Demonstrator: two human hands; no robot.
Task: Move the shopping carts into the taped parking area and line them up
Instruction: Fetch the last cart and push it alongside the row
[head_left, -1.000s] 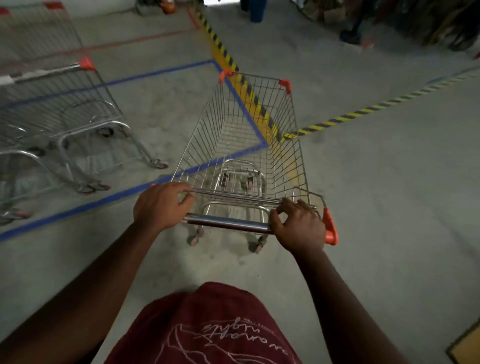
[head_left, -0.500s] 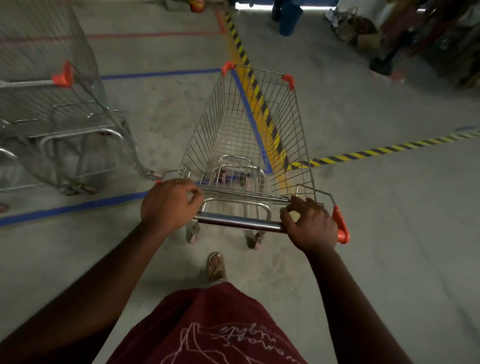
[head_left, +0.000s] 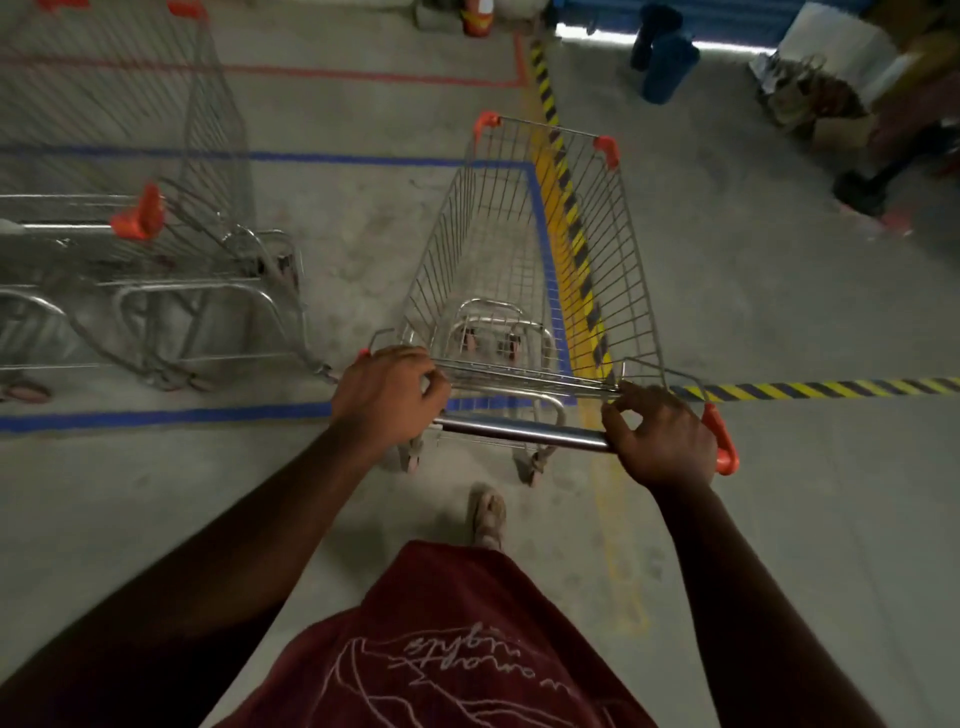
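Observation:
A wire shopping cart (head_left: 602, 260) with orange corner caps stands straight ahead of me, its basket reaching over the right side of the blue taped rectangle (head_left: 156, 415). My left hand (head_left: 389, 400) is closed on the left end of its metal handle bar (head_left: 519, 430). My right hand (head_left: 660, 441) holds the right end, beside the orange end cap. Inside the taped area on the left stand nested parked carts (head_left: 156, 270), blurred. The pushed cart's rear wheels sit just outside the near blue line.
Yellow-and-black hazard tape (head_left: 566, 197) runs along the right side of the blue rectangle and branches off right (head_left: 831, 387). A red tape outline (head_left: 363, 77) lies farther back. Blue barrels (head_left: 665, 62) and stacked goods (head_left: 841, 78) stand at the far right. Open concrete lies between the carts.
The cart has rolled forward and swung to face straight into the blue rectangle, its basket crossing the near line. The parked carts appear closer on the left. Both hands kept their hold.

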